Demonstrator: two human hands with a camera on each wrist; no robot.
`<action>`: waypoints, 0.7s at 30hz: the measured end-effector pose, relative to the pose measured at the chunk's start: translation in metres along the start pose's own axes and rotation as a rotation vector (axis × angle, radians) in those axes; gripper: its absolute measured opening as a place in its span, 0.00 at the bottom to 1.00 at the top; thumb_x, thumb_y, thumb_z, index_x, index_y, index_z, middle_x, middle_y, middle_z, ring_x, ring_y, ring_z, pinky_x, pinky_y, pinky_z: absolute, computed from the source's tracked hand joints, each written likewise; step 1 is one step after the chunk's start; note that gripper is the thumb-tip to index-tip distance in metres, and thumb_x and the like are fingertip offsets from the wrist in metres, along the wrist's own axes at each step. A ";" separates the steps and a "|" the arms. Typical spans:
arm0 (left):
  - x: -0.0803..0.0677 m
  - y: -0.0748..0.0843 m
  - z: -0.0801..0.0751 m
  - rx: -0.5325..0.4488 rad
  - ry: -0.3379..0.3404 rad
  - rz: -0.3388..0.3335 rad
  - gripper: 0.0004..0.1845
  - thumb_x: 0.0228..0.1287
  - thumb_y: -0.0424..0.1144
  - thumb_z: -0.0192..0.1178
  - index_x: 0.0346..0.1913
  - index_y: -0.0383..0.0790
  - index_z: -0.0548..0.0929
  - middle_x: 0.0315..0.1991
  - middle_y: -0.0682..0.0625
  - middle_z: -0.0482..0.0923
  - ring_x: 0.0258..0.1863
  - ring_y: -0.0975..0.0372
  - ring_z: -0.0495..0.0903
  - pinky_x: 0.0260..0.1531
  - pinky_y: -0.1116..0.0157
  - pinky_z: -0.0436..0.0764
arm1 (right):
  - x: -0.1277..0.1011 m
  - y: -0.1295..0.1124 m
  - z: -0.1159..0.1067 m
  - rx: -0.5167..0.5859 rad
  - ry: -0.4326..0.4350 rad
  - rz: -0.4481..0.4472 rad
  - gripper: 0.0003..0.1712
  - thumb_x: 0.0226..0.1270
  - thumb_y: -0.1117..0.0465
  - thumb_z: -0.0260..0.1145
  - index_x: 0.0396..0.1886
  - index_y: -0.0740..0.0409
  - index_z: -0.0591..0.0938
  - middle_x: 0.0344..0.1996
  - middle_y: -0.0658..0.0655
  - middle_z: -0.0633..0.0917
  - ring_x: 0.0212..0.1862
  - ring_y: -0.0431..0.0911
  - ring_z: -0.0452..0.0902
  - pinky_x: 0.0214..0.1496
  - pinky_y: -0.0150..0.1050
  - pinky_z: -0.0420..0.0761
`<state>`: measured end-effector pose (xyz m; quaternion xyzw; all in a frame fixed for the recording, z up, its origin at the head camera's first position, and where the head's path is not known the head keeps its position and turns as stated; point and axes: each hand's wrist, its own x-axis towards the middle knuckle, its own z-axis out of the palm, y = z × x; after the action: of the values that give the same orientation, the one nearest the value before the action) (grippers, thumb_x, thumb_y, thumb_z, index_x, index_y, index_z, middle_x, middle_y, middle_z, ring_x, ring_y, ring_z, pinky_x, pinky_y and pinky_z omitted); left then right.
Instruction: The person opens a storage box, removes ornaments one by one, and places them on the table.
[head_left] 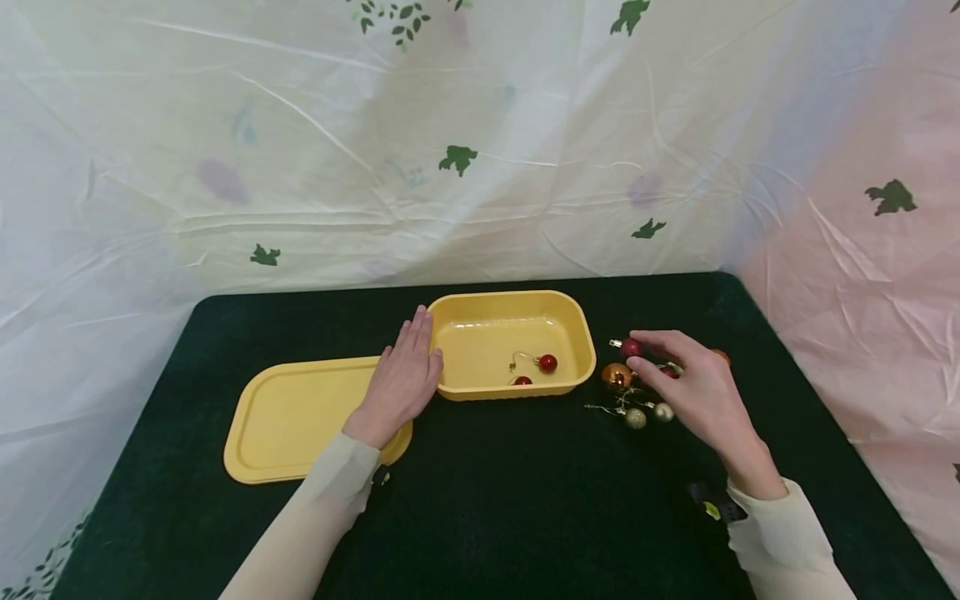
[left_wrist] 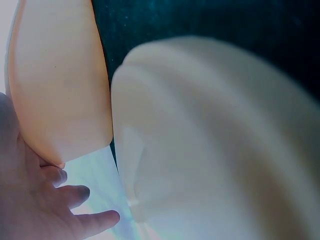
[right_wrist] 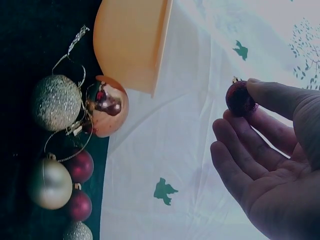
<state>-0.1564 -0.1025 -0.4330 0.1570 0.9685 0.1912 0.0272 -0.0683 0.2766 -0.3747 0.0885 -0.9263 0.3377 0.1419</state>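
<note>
My right hand pinches a small dark red Christmas bauble between thumb and fingertips, lifted above a cluster of ornaments. In that cluster lie a shiny copper bauble, a gold glitter bauble, a matte gold one and matte red ones. My left hand, fingers straight, rests against the left side of a yellow plastic box. Inside the box lie two red baubles, one with a gold string, the other partly behind the front rim.
A yellow lid lies flat left of the box, partly under my left hand and forearm. Dark green cloth covers the table. A pale printed curtain hangs right behind the table's far edge.
</note>
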 end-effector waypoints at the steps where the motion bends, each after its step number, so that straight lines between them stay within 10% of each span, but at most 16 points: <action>1: 0.000 0.000 0.000 0.001 0.000 0.000 0.36 0.84 0.50 0.37 0.85 0.40 0.40 0.85 0.47 0.35 0.82 0.48 0.46 0.74 0.38 0.57 | -0.001 0.000 -0.001 -0.008 0.006 -0.005 0.19 0.74 0.57 0.70 0.62 0.54 0.84 0.53 0.54 0.86 0.52 0.48 0.83 0.48 0.15 0.72; 21: 0.000 -0.001 0.000 -0.013 -0.006 0.000 0.36 0.84 0.50 0.37 0.85 0.40 0.40 0.85 0.48 0.34 0.82 0.47 0.45 0.74 0.38 0.56 | -0.023 0.025 -0.020 -0.088 0.001 0.049 0.19 0.75 0.53 0.69 0.62 0.51 0.85 0.54 0.58 0.86 0.53 0.53 0.82 0.51 0.17 0.68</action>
<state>-0.1569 -0.1030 -0.4330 0.1573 0.9672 0.1971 0.0313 -0.0489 0.3100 -0.3828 0.0593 -0.9421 0.2998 0.1378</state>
